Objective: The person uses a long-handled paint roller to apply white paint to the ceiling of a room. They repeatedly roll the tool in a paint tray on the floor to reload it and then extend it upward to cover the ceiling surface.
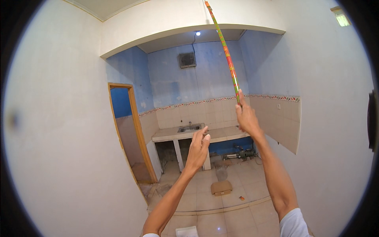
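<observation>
A long pole (pixel 227 53) with a red, green and yellow pattern rises from my right hand (pixel 248 116) toward the top of the picture. The fingers of that hand are wrapped round its lower part, with the index finger stretched along it. The pole's upper end reaches in front of the white beam, and whatever is fixed to its tip cannot be made out. Lower and to the left, my left hand (pixel 197 150) is raised with nothing visible in it. Its fingers are loosely bent and the thumb stands apart.
Beyond a white beam (pixel 169 39) lies a tiled counter (pixel 229 133) with a sink (pixel 190 128). A wooden door frame (pixel 136 130) stands left. A pump (pixel 244 153) sits under the counter. On the floor are a cardboard box (pixel 221 188) and a low step edge (pixel 209 212).
</observation>
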Action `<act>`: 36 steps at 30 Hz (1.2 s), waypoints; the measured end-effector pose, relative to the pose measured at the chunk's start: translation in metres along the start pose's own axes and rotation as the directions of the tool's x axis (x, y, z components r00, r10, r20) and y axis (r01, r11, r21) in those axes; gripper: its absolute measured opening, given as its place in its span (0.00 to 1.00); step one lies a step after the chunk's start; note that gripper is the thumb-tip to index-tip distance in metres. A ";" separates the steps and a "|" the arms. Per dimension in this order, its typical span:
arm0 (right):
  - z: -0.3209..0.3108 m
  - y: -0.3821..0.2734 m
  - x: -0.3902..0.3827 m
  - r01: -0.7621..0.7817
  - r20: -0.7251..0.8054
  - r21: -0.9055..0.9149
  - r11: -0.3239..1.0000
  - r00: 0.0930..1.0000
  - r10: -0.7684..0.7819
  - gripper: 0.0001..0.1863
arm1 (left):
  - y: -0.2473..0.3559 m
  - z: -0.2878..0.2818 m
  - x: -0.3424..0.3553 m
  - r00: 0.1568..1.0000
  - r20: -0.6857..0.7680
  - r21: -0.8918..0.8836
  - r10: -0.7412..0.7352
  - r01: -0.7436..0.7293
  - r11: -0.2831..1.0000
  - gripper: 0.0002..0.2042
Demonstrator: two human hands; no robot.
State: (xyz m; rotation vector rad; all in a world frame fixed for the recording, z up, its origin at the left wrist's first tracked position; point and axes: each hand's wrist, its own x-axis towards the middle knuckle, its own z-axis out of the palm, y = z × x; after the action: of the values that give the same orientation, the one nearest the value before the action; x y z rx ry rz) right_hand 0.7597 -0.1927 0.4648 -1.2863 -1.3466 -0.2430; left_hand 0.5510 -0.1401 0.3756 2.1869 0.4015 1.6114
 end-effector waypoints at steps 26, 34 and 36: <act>-0.102 0.195 -0.226 -0.202 0.077 -0.252 0.946 0.971 0.227 0.37 | -0.036 0.074 -0.032 0.940 0.329 0.020 -0.087 0.085 0.996 0.22; -0.151 0.189 -0.159 -0.086 0.000 -0.312 0.946 0.996 0.090 0.36 | -0.067 0.065 -0.052 0.946 0.318 0.068 -0.058 0.038 0.997 0.21; -0.153 0.166 -0.128 0.022 -0.017 -0.302 0.953 0.999 -0.029 0.35 | -0.069 0.063 -0.054 0.939 0.336 0.058 -0.077 0.061 0.996 0.22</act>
State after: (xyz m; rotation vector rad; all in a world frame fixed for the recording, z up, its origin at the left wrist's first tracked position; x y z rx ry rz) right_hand 0.9336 -0.3169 0.3172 -1.5155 -1.3437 -0.4953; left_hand 0.5957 -0.1127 0.2808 2.3975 0.4096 1.1676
